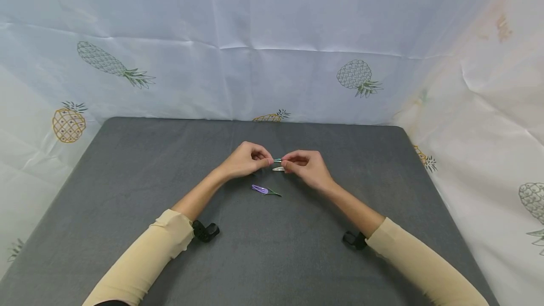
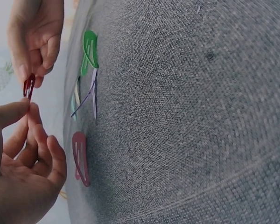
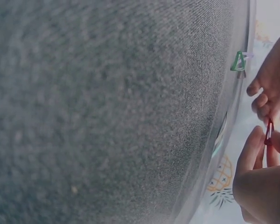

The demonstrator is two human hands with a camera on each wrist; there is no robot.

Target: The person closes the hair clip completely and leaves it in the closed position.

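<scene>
My left hand (image 1: 248,159) and right hand (image 1: 309,169) meet over the far middle of the table. Between them, in the left wrist view, is a small dark red snap hair clip (image 2: 29,86); each hand pinches one end between thumb and fingers. The right wrist view shows the same red clip (image 3: 269,133) held above the cloth. Close by lie a green clip (image 2: 89,51) and a purple clip (image 2: 94,93), touching each other. A pink clip (image 2: 80,158) lies nearer my left hand. The head view shows a whitish clip (image 1: 278,169) beside the right fingertips.
A dark grey cloth (image 1: 272,259) covers the table. Behind it hangs a pale curtain (image 1: 289,22) printed with pineapples. A thin teal clip (image 1: 277,160) shows between the hands in the head view. Black wrist mounts (image 1: 206,231) sit on both forearms.
</scene>
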